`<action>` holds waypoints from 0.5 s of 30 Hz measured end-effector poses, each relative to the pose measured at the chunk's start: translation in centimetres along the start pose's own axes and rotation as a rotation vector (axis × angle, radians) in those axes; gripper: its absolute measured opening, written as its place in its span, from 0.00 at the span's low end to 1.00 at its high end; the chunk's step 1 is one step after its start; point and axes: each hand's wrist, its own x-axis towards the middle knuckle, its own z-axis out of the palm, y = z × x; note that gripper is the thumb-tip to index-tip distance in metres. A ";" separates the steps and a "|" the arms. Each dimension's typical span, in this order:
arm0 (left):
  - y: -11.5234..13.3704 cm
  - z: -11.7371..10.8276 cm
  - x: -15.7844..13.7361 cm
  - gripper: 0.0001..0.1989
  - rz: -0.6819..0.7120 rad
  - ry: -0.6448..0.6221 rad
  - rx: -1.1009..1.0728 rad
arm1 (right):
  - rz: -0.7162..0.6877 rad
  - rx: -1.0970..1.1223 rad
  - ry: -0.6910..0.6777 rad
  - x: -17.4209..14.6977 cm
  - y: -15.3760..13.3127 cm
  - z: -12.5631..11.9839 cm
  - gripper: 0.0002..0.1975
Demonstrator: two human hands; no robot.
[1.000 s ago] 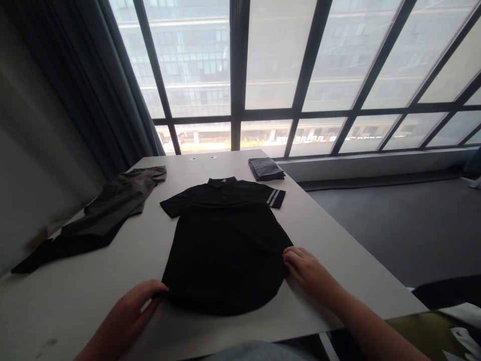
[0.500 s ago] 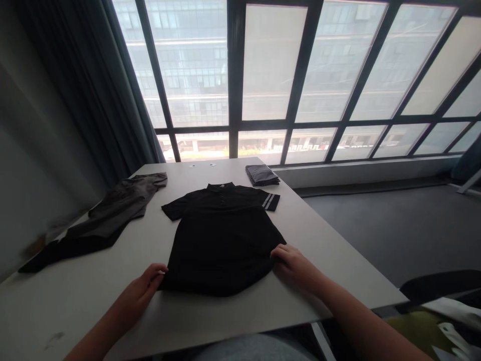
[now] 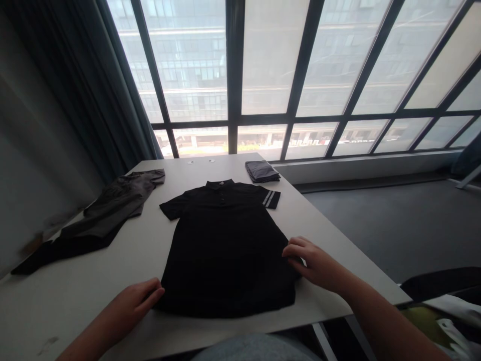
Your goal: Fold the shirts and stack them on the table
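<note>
A black short-sleeved polo shirt (image 3: 229,250) lies spread out on the white table (image 3: 330,240), its collar toward the window and its hem toward me. Two pale stripes cross the sleeve on the right. My left hand (image 3: 137,301) pinches the shirt's left edge close to the hem. On the other side, my right hand (image 3: 310,258) has its fingertips closed on the right edge, a little above the hem. Some fabric is partly hidden beneath that hand.
Dark grey and black garments (image 3: 116,203) lie loosely along the table's left side. A folded stack of dark cloth (image 3: 262,171) sits at the far right corner. At lower right are a black chair (image 3: 443,281) and some piled items.
The hem has come nearer to me and lies flatter and straighter. My right hand has shifted right along the shirt's edge; my left hand has moved slightly down.
</note>
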 end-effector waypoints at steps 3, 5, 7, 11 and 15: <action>0.4 0.5 -0.5 0.26 0.014 0.009 0.068 | 0.013 -0.003 -0.217 -1.9 -1.6 2.0 0.06; 0.9 0.4 -0.8 0.26 0.013 0.024 0.109 | 0.003 -0.038 -0.281 -2.7 -2.4 3.1 0.06; 1.5 0.6 -1.0 0.20 0.049 0.009 0.144 | 0.005 -0.098 -0.218 -3.1 -2.5 4.2 0.11; 2.5 2.0 -1.7 0.13 0.199 -0.142 0.139 | 0.046 -0.156 -0.007 -3.0 -0.9 6.3 0.20; 2.7 3.4 -2.6 0.17 0.198 -0.175 0.145 | 0.022 -0.183 0.144 -2.6 1.0 7.8 0.16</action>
